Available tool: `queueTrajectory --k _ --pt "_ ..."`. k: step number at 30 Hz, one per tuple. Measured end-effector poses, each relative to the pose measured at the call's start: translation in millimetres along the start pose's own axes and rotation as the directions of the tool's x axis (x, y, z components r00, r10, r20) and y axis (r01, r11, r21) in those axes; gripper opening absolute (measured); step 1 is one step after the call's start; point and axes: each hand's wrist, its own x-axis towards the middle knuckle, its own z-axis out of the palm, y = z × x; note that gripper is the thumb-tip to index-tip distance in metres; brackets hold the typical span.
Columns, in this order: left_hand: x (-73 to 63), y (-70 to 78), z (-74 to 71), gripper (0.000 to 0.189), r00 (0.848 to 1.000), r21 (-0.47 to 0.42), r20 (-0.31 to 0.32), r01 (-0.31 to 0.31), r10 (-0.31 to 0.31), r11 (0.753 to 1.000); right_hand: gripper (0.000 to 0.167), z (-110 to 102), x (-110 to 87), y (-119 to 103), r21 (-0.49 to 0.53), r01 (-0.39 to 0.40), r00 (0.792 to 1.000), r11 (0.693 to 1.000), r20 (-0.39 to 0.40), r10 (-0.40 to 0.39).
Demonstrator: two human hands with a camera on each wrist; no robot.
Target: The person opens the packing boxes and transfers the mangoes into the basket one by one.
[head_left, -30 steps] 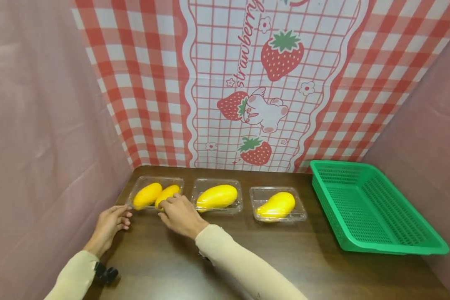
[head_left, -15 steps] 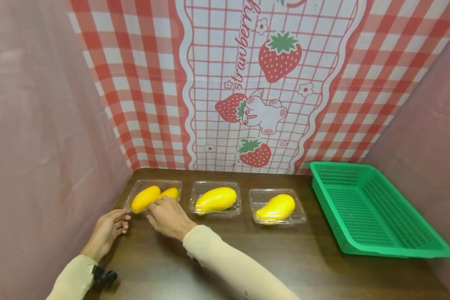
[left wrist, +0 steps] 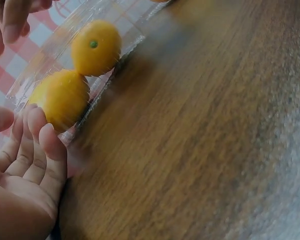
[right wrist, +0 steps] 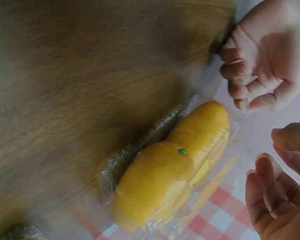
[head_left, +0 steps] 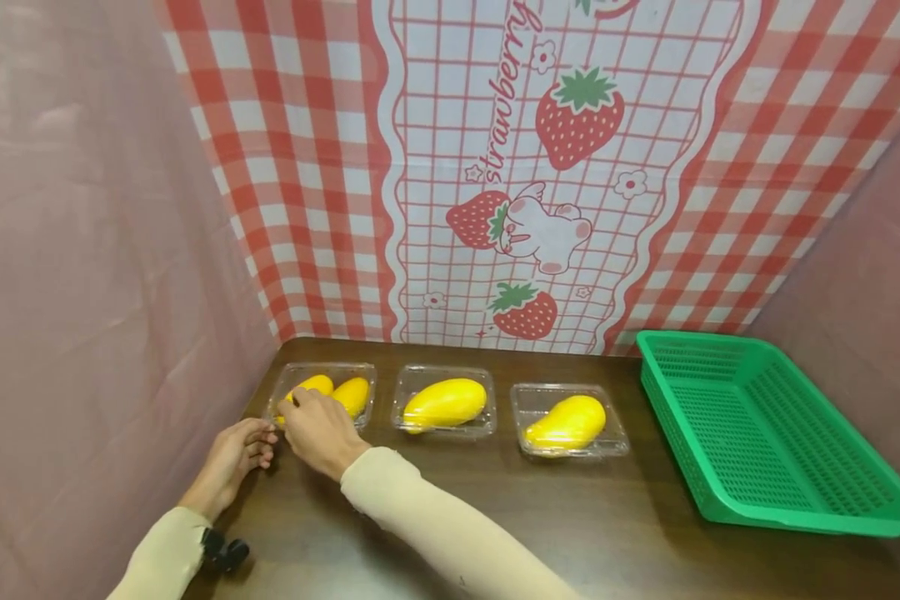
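A clear plastic tray at the table's left end holds two yellow mangoes, with clear film over it. My left hand is at the tray's near left corner, fingers loosely bent; in the left wrist view a gap separates its thumb from its fingers. Over the same corner reaches my right hand, hiding part of the left mango in the head view. Its thumb and fingers stand apart in the right wrist view. Green dots mark the mangoes' ends.
To the right stand a middle clear tray with one mango and another clear tray with a mango. A green slotted basket occupies the table's right side. A checked cloth hangs behind.
My right hand has moved left along the left tray's near edge, from the right mango to the left one. The left hand stays at the corner. The head view has shifted slightly.
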Motion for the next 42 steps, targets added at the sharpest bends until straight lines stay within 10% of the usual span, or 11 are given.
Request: queueTrajectory --k 42 --pt "-2.2 -4.1 -0.4 0.025 0.999 -0.002 0.022 -0.027 0.027 1.000 0.010 43 14.5 -26 -0.262 0.053 0.996 0.964 -0.054 -0.070"
